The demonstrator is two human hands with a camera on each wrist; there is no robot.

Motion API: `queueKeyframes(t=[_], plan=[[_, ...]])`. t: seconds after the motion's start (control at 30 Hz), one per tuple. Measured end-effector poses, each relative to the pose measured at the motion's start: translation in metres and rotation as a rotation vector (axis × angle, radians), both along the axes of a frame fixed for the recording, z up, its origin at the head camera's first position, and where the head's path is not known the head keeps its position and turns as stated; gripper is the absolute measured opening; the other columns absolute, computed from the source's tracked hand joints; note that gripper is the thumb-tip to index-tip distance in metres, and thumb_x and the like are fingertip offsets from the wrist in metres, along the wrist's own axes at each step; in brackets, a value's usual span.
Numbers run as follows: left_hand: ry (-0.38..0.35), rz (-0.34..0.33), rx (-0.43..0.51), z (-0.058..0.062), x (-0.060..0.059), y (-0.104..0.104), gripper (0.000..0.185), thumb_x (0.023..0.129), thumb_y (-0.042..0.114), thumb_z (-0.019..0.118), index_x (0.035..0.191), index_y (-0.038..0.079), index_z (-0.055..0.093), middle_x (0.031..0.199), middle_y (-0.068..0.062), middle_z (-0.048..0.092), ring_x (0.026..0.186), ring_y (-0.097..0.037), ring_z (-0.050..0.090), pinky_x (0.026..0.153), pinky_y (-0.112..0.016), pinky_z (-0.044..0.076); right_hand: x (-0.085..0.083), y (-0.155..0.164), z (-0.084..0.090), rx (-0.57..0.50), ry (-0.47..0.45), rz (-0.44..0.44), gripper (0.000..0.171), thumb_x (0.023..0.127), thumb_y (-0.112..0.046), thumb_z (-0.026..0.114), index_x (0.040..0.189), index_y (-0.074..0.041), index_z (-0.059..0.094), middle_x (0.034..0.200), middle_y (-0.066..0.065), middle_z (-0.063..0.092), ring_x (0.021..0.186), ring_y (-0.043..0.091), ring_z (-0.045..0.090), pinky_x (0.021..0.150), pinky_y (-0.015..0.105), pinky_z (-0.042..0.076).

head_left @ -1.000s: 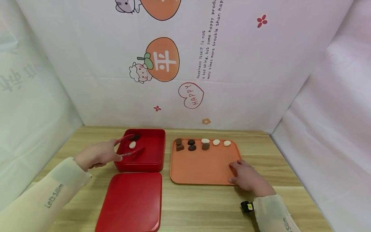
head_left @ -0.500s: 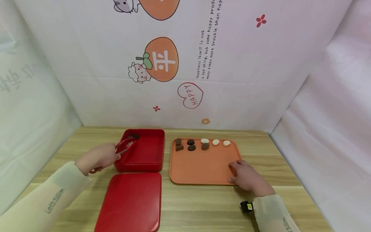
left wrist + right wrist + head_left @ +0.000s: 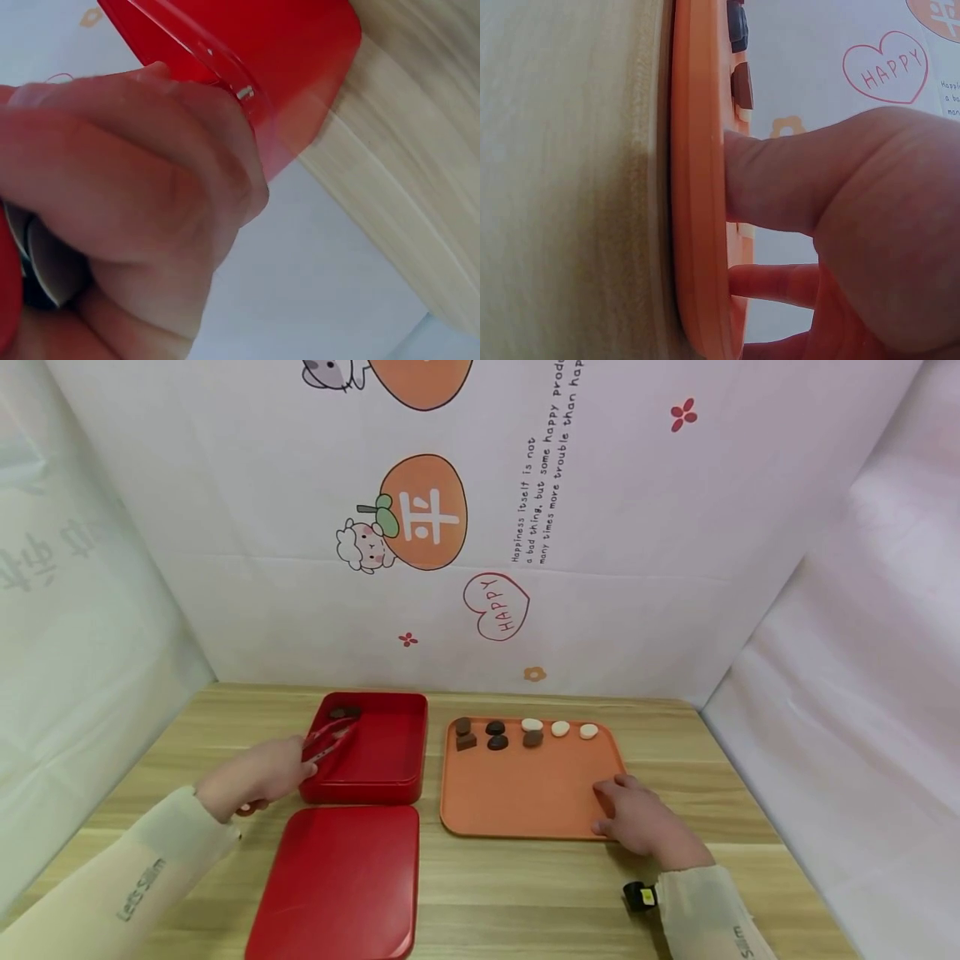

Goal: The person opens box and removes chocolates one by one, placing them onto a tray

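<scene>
While the wooden table [image 3: 525, 893] fills the floor of the booth, a red lid [image 3: 337, 885] lies flat on its near left part, and just beyond the lid stands an open red box [image 3: 375, 768]. To the right of the box, a little apart from it, sits an orange tray [image 3: 525, 793]. Along the tray's far edge runs a row of sweets: brown ones [image 3: 495, 735] on the left, three white ones [image 3: 559, 727] on the right.

At the box's left side the left hand [image 3: 258, 772] is curled round red tongs [image 3: 330, 739], whose arms lie close together and point into the box's far left corner. Two dark sweets [image 3: 343, 712] rest in that corner, right by the tong tips; whether the tips touch them I cannot tell. From the left wrist, the fingers [image 3: 150, 195] are wrapped tight round the red plastic.

Over on the right, the right hand [image 3: 637, 818] rests on the tray's near right corner, fingers [image 3: 780, 180] laid loosely straight on the tray floor, holding nothing. A small black and yellow band [image 3: 640, 895] sits at that wrist.
</scene>
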State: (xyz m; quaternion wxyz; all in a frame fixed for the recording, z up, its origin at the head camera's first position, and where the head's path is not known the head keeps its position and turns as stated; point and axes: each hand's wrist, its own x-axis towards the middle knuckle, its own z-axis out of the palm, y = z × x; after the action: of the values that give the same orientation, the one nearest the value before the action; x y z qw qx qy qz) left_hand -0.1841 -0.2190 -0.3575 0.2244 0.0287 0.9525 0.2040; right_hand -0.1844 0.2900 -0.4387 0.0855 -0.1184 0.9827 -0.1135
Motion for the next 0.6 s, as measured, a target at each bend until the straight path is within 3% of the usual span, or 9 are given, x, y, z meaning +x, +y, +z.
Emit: queueKeyframes(t=[0.17,0.4,0.6], plan=[[0.055,-0.058,0.007,-0.001,0.003,0.005,0.064,0.105,0.018,0.049,0.148,-0.018,0.018,0.058,-0.004,0.049,0.038,-0.014,0.04,0.039,-0.028,0.035,0.0,0.0,0.0,-0.009,0.007,0.002,0.061,0.09,-0.027,0.076,0.139,0.001,0.054,0.143,0.037,0.039,0.127,0.055,0.04,0.097,0.063,0.038],[0.076,-0.042,0.04,0.0,0.003,0.012,0.066,0.105,0.021,0.051,0.152,-0.012,0.018,0.094,-0.016,0.061,0.039,-0.016,0.041,0.04,-0.03,0.038,0.0,0.001,0.0,-0.012,0.012,0.008,0.061,0.09,-0.027,0.076,0.139,0.001,0.054,0.142,0.037,0.039,0.126,0.054,0.041,0.097,0.062,0.039],[0.093,-0.061,0.056,0.003,0.004,0.018,0.068,0.105,0.022,0.053,0.153,-0.011,0.017,0.068,-0.007,0.056,0.039,-0.014,0.041,0.042,-0.032,0.042,0.0,0.001,-0.001,-0.011,0.009,0.004,0.061,0.09,-0.027,0.076,0.139,0.001,0.053,0.142,0.037,0.039,0.127,0.054,0.041,0.097,0.062,0.039]])
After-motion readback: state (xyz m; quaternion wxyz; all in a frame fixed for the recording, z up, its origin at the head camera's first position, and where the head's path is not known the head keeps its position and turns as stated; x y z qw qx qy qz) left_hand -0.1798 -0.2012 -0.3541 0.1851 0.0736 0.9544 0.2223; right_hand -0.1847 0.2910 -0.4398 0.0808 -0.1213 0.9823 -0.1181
